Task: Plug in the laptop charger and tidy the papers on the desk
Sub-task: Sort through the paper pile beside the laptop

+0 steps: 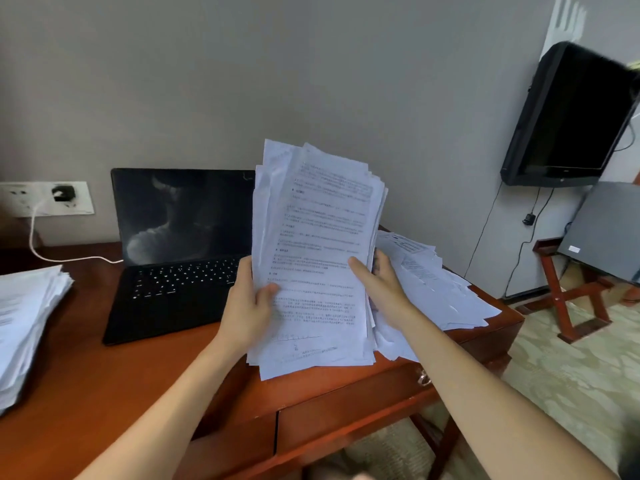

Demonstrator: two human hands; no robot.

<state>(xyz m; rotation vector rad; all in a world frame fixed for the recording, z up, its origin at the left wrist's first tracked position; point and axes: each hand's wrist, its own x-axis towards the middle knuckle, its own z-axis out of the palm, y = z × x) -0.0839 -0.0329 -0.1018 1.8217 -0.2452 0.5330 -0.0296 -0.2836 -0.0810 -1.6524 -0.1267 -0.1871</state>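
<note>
A thick sheaf of printed papers (317, 237) stands upright on the wooden desk (104, 368), its lower edge on the desktop. My left hand (247, 303) grips its left edge, thumb on the front sheet. My right hand (379, 282) grips its right edge, thumb in front and fingers behind. More loose papers (436, 289) lie spread over the desk's right end. Another paper stack (27, 323) sits at the left edge. An open black laptop (180, 244) stands at the back. A black charger plug (63, 193) sits in the wall socket, and its white cable (52, 254) runs to the laptop's left side.
A black TV (571, 119) hangs on the wall at right, with cables dangling below it. A folding luggage stand (571, 289) holding a grey case stands on the patterned carpet. A desk drawer with a metal handle (424, 378) faces me below the papers.
</note>
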